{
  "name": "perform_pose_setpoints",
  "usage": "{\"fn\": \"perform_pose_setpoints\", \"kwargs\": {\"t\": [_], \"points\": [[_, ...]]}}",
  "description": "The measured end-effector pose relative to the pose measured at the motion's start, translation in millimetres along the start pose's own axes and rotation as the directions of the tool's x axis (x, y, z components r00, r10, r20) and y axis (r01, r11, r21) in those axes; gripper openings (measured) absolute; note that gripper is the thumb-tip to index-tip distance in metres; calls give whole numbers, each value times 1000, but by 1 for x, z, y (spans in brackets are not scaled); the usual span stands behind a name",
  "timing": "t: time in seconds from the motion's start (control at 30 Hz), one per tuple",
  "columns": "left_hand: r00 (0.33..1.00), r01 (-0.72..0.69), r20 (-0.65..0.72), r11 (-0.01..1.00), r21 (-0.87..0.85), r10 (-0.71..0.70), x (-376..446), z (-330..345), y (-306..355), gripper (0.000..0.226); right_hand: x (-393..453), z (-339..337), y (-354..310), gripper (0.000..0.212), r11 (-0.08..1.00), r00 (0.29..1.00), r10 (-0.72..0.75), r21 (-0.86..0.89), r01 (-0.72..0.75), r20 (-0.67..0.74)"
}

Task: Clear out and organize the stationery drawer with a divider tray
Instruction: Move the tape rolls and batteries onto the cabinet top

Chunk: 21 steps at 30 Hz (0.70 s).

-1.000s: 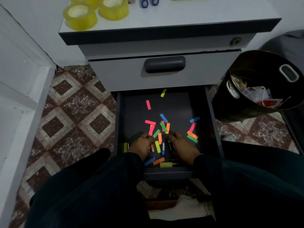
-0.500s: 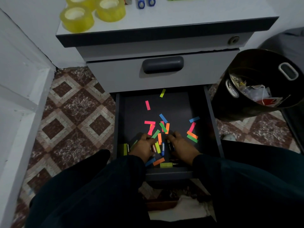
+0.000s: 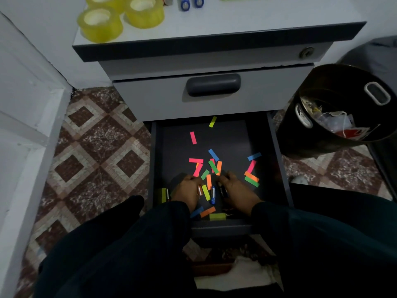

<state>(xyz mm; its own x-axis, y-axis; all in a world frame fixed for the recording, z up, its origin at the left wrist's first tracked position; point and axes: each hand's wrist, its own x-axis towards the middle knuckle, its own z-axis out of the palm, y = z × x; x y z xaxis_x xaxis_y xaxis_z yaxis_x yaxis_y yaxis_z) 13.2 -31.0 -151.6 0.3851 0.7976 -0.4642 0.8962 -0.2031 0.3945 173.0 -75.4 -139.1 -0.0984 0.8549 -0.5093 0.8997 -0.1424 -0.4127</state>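
Note:
The bottom drawer (image 3: 232, 134) stands pulled out, its dark floor strewn with several coloured paper flags (image 3: 196, 160). Both hands are down at the drawer's front. My left hand (image 3: 185, 190) curls its fingers around a small orange pen (image 3: 200, 190). My right hand (image 3: 237, 190) curls around a black marker (image 3: 223, 191). Between the hands lie a blue pen (image 3: 212, 195) and a yellow-green flag (image 3: 205, 192). One yellow-green highlighter (image 3: 163, 195) lies left of my left hand, and another highlighter (image 3: 217, 216) lies by the front wall. No divider tray is in view.
The drawer above (image 3: 212, 84) is closed. Yellow tape rolls (image 3: 100, 23), blue pens (image 3: 185, 3) and a green marker lie on the cabinet top (image 3: 257, 16). A black waste bin (image 3: 335, 125) with rubbish leans at the right. Patterned floor tiles lie on the left.
Both hands stay in nearly the same spot at the drawer's front. Only the view has shifted slightly.

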Motion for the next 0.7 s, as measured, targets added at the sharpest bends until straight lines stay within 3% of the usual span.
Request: {"fn": "perform_pose_setpoints", "kwargs": {"t": [0.37, 0.7], "points": [[997, -64, -40, 997, 37, 66, -2, 4, -1, 35, 1, 0, -1, 64, 999, 1000, 13, -31, -13, 20], [995, -99, 25, 994, 51, 98, -10, -11, 11, 42, -5, -15, -9, 59, 999, 1000, -13, -36, 12, -15]]}}
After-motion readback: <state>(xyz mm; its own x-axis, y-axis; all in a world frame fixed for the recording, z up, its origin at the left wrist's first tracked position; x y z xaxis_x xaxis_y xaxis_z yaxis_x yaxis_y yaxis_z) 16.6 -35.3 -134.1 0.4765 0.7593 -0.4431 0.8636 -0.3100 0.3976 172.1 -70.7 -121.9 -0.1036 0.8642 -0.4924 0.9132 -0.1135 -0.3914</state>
